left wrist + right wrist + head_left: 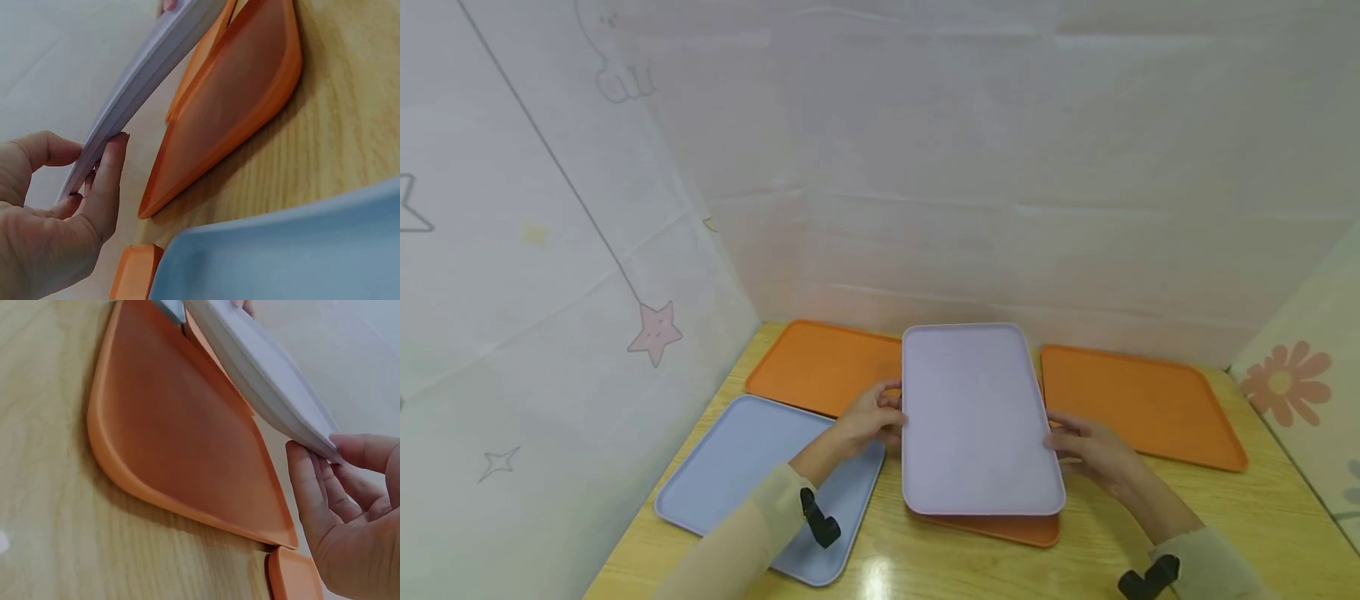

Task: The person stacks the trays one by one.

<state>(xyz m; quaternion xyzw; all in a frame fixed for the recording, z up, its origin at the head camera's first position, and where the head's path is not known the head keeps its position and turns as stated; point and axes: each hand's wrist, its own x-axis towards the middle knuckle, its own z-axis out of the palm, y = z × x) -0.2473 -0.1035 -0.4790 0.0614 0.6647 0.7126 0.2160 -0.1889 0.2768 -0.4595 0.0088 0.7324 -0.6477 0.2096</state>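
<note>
A pale lilac tray (977, 417) is held up by its two long sides, in the middle of the head view. My left hand (871, 419) grips its left edge, thumb on top and fingers underneath, as the left wrist view shows. On the opposite edge my right hand (1093, 452) pinches the rim in the same way. Below the lilac tray lies an orange tray (181, 425), mostly hidden in the head view except for its near end. Both wrist views show a gap between the two trays.
A blue tray (730, 467) lies at the left, partly under my left forearm. Orange trays stand along the back, one at the left (827, 362) and one at the right (1138, 404). Pale cloth walls (962, 167) enclose the wooden table (1195, 508) at back and sides.
</note>
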